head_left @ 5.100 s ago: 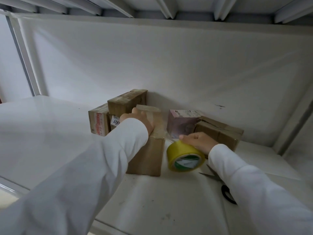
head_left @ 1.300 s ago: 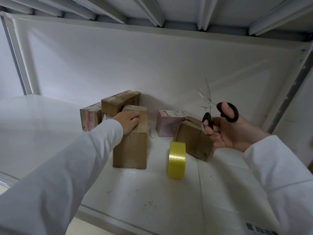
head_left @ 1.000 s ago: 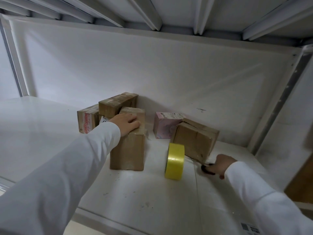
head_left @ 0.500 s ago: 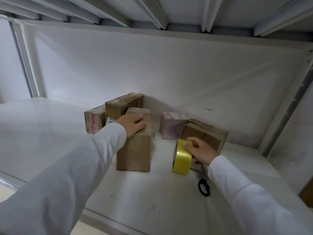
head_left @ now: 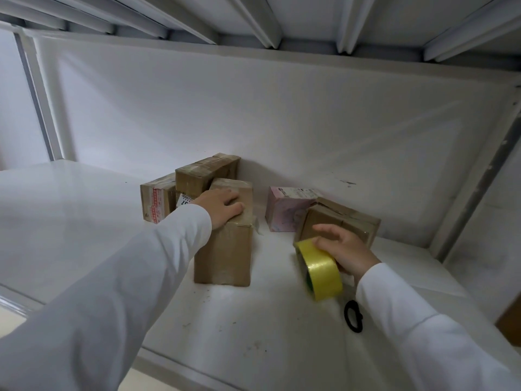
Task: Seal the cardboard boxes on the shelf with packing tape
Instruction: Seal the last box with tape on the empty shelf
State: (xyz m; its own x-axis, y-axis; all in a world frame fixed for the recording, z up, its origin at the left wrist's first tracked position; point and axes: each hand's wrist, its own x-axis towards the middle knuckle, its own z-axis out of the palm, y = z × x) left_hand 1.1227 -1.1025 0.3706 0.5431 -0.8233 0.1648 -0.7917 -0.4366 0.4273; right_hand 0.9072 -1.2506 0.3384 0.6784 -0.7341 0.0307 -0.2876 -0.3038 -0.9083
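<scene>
**Tape roll held beside the boxes on the shelf**

Here, a white shelf (head_left: 253,334) is seen from the front, closed at the back by a white panel (head_left: 282,122). Five boxes are gathered against that panel. The tall cardboard box (head_left: 225,249) is stood upright nearest the front; behind it a taped box (head_left: 203,173) is set, and to the left of that a box with red print (head_left: 156,200). Further right, well apart from the tall box, a pink box (head_left: 284,210) is placed, with a brown box (head_left: 344,218) just beside it and partly in front.

The top of the tall box is pressed by the left hand (head_left: 220,206), whose fingers are laid flat and close together. The yellow tape roll (head_left: 321,272) is held in the right hand (head_left: 345,249) just in front of the brown box; it is tilted, and the fingers are curled over its rim, the index finger lifted. Whether the roll touches the shelf cannot be told.

A black scissor handle (head_left: 353,316) is left lying on the shelf near the right sleeve (head_left: 423,334).
</scene>
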